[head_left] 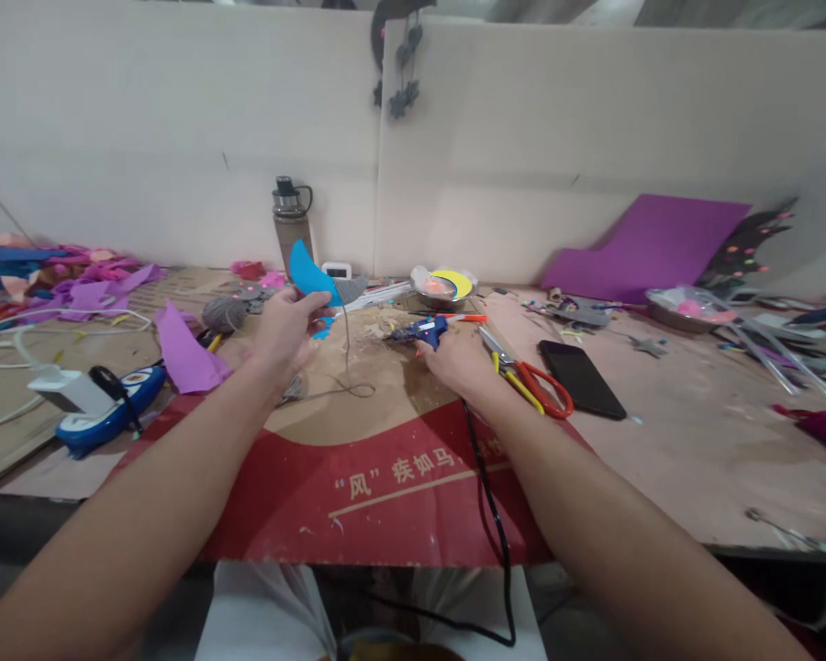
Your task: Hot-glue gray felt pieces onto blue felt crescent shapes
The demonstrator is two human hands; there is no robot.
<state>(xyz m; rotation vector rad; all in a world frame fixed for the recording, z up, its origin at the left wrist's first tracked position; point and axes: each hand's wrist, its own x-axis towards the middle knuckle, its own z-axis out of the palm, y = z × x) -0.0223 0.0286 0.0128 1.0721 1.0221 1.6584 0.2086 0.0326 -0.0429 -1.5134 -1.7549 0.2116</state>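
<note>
Centre frame: blue crescent cutout (308,273) is held upright, pinched in the left hand (285,332) above the desk (695,459). Blue glue gun (423,332) is gripped by the closed right hand (458,356), nozzle pointed left. Red-handled scissors (533,384) are laid just right of it.

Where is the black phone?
In the head view, the phone lies flat on the table, right of the right hand, beside the red-handled scissors.
</note>
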